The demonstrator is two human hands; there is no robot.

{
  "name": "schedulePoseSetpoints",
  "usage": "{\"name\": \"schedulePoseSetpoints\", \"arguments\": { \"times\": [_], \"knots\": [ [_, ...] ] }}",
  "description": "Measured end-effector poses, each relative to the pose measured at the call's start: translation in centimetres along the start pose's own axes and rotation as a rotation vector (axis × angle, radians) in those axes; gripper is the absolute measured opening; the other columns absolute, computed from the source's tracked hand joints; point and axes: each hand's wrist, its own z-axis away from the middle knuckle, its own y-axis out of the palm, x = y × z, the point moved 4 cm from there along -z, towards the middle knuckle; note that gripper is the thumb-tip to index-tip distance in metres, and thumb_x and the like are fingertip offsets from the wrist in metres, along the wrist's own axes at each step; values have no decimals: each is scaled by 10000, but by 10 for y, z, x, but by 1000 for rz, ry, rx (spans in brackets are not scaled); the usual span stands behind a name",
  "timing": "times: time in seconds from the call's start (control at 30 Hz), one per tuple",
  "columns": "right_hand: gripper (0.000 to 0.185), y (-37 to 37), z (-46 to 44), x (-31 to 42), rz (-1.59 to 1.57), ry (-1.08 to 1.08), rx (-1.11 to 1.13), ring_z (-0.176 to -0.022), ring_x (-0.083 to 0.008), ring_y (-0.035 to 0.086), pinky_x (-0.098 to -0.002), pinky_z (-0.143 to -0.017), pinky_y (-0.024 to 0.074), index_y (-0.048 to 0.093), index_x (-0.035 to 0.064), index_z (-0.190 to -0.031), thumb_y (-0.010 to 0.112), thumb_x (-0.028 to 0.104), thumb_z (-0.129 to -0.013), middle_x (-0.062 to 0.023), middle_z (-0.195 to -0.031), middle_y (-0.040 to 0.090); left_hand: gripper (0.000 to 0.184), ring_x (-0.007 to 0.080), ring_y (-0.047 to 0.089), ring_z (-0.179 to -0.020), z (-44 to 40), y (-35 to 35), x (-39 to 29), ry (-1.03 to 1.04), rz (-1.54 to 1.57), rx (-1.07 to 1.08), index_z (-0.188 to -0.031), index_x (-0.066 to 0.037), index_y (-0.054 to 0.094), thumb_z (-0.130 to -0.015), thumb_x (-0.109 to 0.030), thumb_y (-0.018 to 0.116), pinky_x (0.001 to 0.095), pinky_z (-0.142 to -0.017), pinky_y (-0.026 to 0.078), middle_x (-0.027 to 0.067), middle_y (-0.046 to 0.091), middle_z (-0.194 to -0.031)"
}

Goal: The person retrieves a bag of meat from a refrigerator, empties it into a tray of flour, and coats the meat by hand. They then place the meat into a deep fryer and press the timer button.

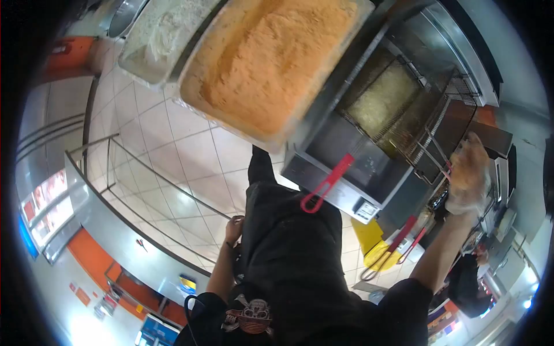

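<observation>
My right hand (468,173), in a clear glove coated with orange-tan flour, is closed on the red handle (448,167) of a wire basket (435,135) at the fryer's right side. Pale food in bubbling oil fills another basket (384,98), whose red handle (329,183) sticks out over the fryer (332,187) front. Beside my hip, my left hand (234,228) has curled fingers; what they hold, if anything, is hidden. A big tub (225,126) of orange flour stands left of the fryer.
A second tub (135,75) with whitish contents is at the upper left. Red-handled tools (398,239) hang near a yellow object (372,236) at the lower right. A metal rail frame (156,176) and curved counter (124,222) are left. Another person (467,285) is at the far right.
</observation>
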Motion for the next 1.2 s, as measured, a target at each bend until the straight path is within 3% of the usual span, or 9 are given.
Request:
{"name": "schedulePoseSetpoints", "arguments": {
  "times": [0.13, 0.2, 0.33, 0.5, 0.63, 0.8, 0.93, 1.0, 1.2],
  "knots": [
    [377, 183, -21, 119, -612, 379, 406, -922, -232, 532, -328, -795, 429, 512, 32, -1055, 554, 267, -762, -140, -1030, 534, 250, 162, 576, -677, -45, -61, -37, -61, 127, 76, -986, -20, 529, -803, -185, 488, 265, -596, 456, 111, 602, -809],
    [523, 282, -44, 132, 39, -143, 560, -979, -277, 500, -308, -844, 390, 476, 33, -1097, 606, 321, -681, -181, -1060, 513, 225, 142, 550, -626, -53, -89, -60, -136, 358, 104, -1030, -40, 489, -836, -149, 455, 241, -550, 440, 78, 587, -763],
    [852, 410, -23, 140, 690, -262, 682, -1116, -399, 352, -452, -914, 304, 217, 31, -1273, 596, 474, -651, -280, -1256, 269, 313, 163, 564, -723, -60, -153, -79, -73, 406, 10, -1067, -43, 469, -828, -244, 480, 269, -620, 459, 108, 577, -860],
    [843, 435, -27, 145, 698, -171, 573, -1197, -449, 164, -586, -927, 163, 152, 88, -1308, 581, 439, -673, -274, -1327, 87, 288, 152, 565, -659, -61, -181, -1, -206, 610, -149, -1033, -63, 467, -820, -253, 507, 247, -549, 446, 85, 579, -785],
    [743, 453, -59, 124, 786, -192, 547, -1197, -416, 210, -514, -952, 212, 186, 106, -1303, 555, 347, -705, -267, -1326, 114, 252, 162, 560, -632, -44, -176, 9, -426, 554, -39, -1021, -60, 464, -827, -219, 485, 256, -535, 449, 101, 572, -794],
    [472, 462, -141, 76, 723, -371, 292, -1167, -264, 343, -305, -927, 318, 424, 68, -1170, 506, 196, -724, -180, -1276, 322, 252, 171, 565, -640, -56, -184, -9, -344, 550, 17, -1029, -58, 457, -836, -220, 463, 275, -553, 455, 111, 576, -824],
    [347, 443, -189, 118, 1127, -361, 462, -1062, -273, 451, -321, -866, 375, 513, 29, -1054, 474, 156, -733, -186, -1138, 468, 239, 178, 572, -671, -69, -211, -23, -276, 618, -40, -1017, -65, 470, -849, -233, 446, 271, -565, 455, 124, 578, -855],
    [363, 442, -215, 110, 525, 64, 290, -925, -309, 518, -358, -845, 387, 521, -15, -1028, 458, 201, -744, -197, -1010, 539, 249, 178, 572, -690, -64, -219, -36, -225, 612, -67, -1034, -73, 470, -853, -240, 443, 279, -572, 457, 126, 577, -866],
    [265, 447, -177, 128, 205, -77, 64, -824, -299, 552, -372, -734, 431, 578, 49, -938, 492, 189, -729, -205, -850, 570, 274, 185, 572, -694, -64, -210, 0, -362, 647, -43, -1033, -71, 467, -832, -256, 484, 284, -580, 457, 124, 576, -856]
  ]
}}
